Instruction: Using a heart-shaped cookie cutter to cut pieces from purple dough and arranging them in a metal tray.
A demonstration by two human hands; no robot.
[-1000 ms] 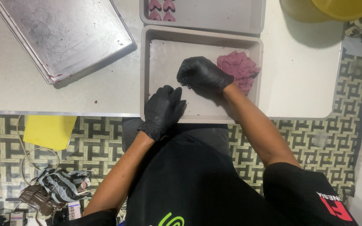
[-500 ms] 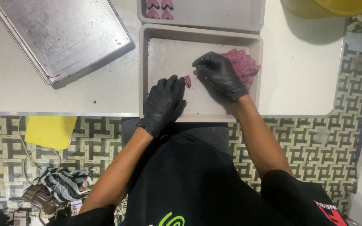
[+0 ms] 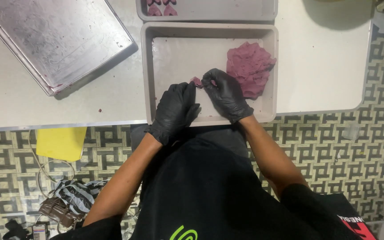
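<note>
Seen from above my black shirt, both my gloved hands work over the near tray on the white table. My left hand and right hand meet fingertip to fingertip, pinched shut on a small pink lump held just above the tray floor. I judge this the shaping step; finishing it calls for a light, even squeeze. Just right of my right hand lies the pink dough mound. Beyond, a second tray holds shaped pink pieces. Far left, a bare metal sheet pan. A plain yellow packet lies on the patterned floor.
</note>
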